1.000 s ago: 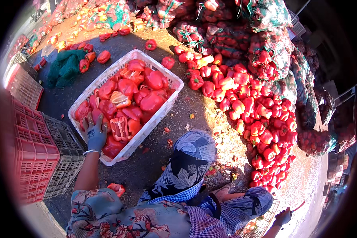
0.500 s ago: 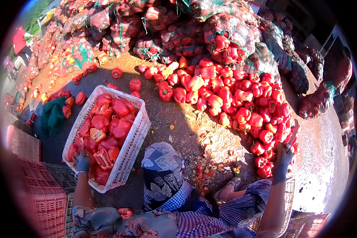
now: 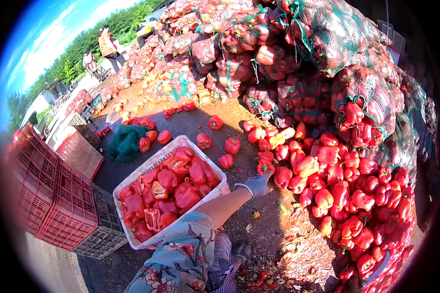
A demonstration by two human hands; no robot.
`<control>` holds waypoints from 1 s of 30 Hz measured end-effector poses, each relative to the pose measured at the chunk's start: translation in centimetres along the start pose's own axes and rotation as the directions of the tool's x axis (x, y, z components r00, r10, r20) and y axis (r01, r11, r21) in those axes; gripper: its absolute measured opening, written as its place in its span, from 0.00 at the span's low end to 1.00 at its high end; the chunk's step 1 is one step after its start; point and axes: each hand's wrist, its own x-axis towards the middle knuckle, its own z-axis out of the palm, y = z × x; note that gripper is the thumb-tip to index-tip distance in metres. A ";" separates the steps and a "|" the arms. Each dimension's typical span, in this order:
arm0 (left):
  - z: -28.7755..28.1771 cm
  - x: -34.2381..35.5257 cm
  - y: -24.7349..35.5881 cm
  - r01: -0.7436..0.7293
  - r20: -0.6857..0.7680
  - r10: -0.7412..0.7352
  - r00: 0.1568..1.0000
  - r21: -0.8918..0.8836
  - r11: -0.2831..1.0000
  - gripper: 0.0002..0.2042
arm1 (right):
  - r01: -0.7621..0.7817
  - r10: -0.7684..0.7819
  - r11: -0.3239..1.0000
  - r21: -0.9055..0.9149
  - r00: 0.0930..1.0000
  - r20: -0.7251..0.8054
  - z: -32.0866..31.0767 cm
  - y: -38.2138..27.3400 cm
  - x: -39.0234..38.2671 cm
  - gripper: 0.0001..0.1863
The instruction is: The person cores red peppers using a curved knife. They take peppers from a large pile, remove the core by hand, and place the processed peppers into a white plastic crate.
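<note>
My left hand (image 3: pixel 258 184), in a grey glove, stretches out on a floral-sleeved arm to the near edge of a big heap of red bell peppers (image 3: pixel 347 195). Its fingers are curled around a red pepper (image 3: pixel 265 167) with a green stem. Just left of that arm stands a white plastic crate (image 3: pixel 132 180), filled with whole and cut red peppers. My right hand is out of the picture.
Red plastic crates (image 3: pixel 44 195) are stacked at the left beside a grey crate (image 3: pixel 105 234). A green net (image 3: pixel 124 142) and loose peppers lie on the dirt. Mesh sacks of peppers (image 3: pixel 278 73) are piled behind. Two people (image 3: pixel 107 46) stand far back.
My left hand has left the white crate and reached right to the pepper heap. My right hand, earlier at the right, has dropped out of sight. The view has lifted toward the sacks.
</note>
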 end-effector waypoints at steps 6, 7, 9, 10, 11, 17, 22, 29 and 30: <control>10.5 13.0 2.8 0.130 0.075 -0.120 0.990 -0.141 0.982 0.36 | -0.085 0.083 0.995 -0.050 0.996 -0.042 2.1 0.7 3.4 0.05; 11.2 14.0 3.0 0.148 0.008 -0.148 0.989 -0.141 0.979 0.35 | -0.096 0.094 0.994 -0.058 0.995 -0.040 2.5 0.8 4.1 0.05; 12.3 16.1 2.7 0.194 -0.136 -0.213 0.968 -0.138 0.971 0.33 | -0.122 0.121 0.989 -0.079 0.992 -0.022 3.4 1.2 5.5 0.05; 12.7 17.2 2.4 0.235 -0.141 -0.249 0.958 -0.111 0.966 0.31 | -0.133 0.132 0.987 -0.092 0.991 -0.014 3.7 1.4 6.1 0.05; 13.0 18.2 2.1 0.276 -0.153 -0.287 0.946 -0.088 0.957 0.30 | -0.140 0.141 0.985 -0.101 0.990 -0.003 3.9 1.6 6.6 0.05; 11.8 20.3 2.1 0.383 0.003 -0.384 0.923 0.037 0.923 0.31 | -0.174 0.178 0.978 -0.111 0.984 0.022 5.3 2.0 8.5 0.05; 10.3 18.2 1.6 0.341 0.087 -0.352 0.932 0.119 0.932 0.37 | -0.176 0.181 0.978 -0.116 0.983 0.036 5.6 1.9 8.8 0.05; 17.3 16.8 -4.4 0.008 -0.120 -0.045 0.992 -0.293 0.956 0.36 | -0.162 0.167 0.980 -0.116 0.986 0.030 6.0 1.4 7.6 0.05; 18.2 16.6 -4.5 -0.006 -0.173 -0.046 0.984 -0.291 0.957 0.35 | -0.157 0.160 0.981 -0.114 0.987 0.024 6.0 1.4 7.3 0.05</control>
